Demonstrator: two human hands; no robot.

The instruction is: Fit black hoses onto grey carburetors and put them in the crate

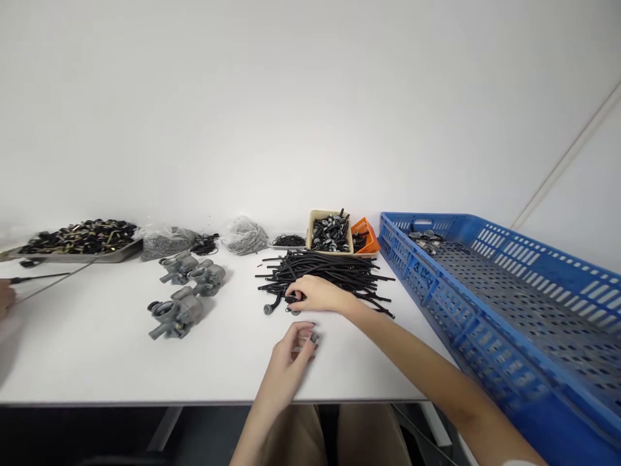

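My right hand reaches to the near edge of a pile of black rubber hoses. Its fingers are closed on a small black part, mostly hidden by the fingers, with a grey round piece just beneath. To its left lies a short curved black tube with a grey round end. Nearer to me, my left hand rests over the white table with curled fingers, thumb and fingertips slightly apart, and nothing plainly visible between them. Several grey metal carburetors stand on the table to the left.
A large blue crate with some metal parts fills the right side. Along the wall sit a cream bin, an orange basket, clear bags and a metal tray of parts. Another person's hand shows at far left near a thin tool.
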